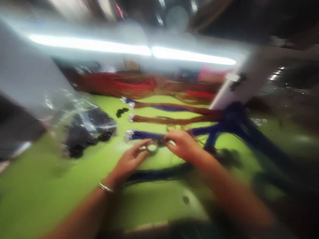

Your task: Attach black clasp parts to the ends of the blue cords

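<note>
The picture is smeared by motion. My left hand [130, 160] reaches over the green table [40, 191], its fingertips pinched around a small clear ring-shaped thing [152, 147], perhaps a tape roll. My right hand [182, 144] is closed over the end of a blue wire bundle [145, 135] right beside that ring. Both hands nearly meet at the ring. A thin metal bangle [105, 187] sits on my left wrist.
Brown wire bundles [172, 119] and red ones [118, 85] lie further back. Thick blue bundles [241, 126] run off to the right. A clear plastic bag of dark parts [87, 128] lies at the left. A strip light [131, 49] glows above.
</note>
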`<control>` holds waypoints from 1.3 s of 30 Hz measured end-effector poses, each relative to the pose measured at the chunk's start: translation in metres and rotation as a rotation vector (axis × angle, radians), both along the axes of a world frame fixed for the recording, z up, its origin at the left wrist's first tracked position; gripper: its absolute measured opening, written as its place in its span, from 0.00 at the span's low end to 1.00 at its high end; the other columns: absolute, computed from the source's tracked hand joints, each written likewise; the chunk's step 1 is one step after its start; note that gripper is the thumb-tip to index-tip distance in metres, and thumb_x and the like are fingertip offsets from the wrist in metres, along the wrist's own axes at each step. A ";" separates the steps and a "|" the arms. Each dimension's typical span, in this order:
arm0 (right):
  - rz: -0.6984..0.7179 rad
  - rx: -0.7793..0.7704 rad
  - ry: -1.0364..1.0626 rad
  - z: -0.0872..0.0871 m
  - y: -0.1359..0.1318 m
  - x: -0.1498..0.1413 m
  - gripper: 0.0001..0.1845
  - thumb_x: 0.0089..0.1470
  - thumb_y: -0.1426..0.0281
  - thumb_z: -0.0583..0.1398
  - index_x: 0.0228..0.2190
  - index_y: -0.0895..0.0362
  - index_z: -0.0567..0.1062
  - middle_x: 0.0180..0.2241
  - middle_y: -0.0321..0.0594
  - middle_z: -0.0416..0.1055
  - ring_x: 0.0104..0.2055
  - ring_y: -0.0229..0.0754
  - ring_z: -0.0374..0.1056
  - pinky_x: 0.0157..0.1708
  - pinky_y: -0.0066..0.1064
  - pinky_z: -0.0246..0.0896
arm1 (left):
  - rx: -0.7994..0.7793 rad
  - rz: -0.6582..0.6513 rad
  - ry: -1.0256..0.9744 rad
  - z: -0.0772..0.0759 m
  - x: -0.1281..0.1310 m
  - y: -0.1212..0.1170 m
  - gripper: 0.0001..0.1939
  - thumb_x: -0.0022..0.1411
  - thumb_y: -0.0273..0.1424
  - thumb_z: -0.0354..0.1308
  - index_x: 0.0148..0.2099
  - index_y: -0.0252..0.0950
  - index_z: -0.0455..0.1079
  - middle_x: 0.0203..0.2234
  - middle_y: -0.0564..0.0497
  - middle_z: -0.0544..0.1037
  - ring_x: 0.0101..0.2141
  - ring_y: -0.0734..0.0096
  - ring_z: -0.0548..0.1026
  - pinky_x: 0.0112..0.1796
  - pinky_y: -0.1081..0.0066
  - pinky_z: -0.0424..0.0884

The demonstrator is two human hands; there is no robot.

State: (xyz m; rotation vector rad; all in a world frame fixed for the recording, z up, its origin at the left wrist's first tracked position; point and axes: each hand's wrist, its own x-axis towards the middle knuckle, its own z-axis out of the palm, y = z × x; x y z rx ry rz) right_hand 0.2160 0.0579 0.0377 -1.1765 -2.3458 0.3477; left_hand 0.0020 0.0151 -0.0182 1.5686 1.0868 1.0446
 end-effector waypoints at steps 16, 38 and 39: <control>-0.164 -0.320 -0.056 -0.014 -0.047 0.185 0.20 0.49 0.62 0.59 0.44 0.55 0.74 0.47 0.43 0.71 0.49 0.47 0.66 0.49 0.38 0.61 | 0.399 -0.112 0.802 -0.038 0.008 0.007 0.29 0.64 0.37 0.45 0.65 0.38 0.49 0.65 0.41 0.47 0.63 0.49 0.41 0.58 0.48 0.48; 0.193 -0.262 0.091 -0.001 -0.132 0.092 0.11 0.54 0.74 0.56 0.36 0.53 0.76 0.38 0.42 0.73 0.42 0.40 0.69 0.44 0.31 0.65 | 0.492 0.082 0.523 0.009 0.003 -0.002 0.18 0.60 0.32 0.52 0.52 0.37 0.69 0.54 0.42 0.68 0.57 0.55 0.61 0.56 0.53 0.55; 0.219 -0.336 0.096 -0.001 -0.137 0.092 0.11 0.54 0.74 0.56 0.37 0.53 0.76 0.38 0.41 0.73 0.42 0.39 0.69 0.44 0.30 0.64 | 0.483 0.073 0.482 0.019 0.004 -0.008 0.18 0.59 0.31 0.53 0.52 0.39 0.70 0.52 0.43 0.70 0.55 0.56 0.64 0.56 0.54 0.57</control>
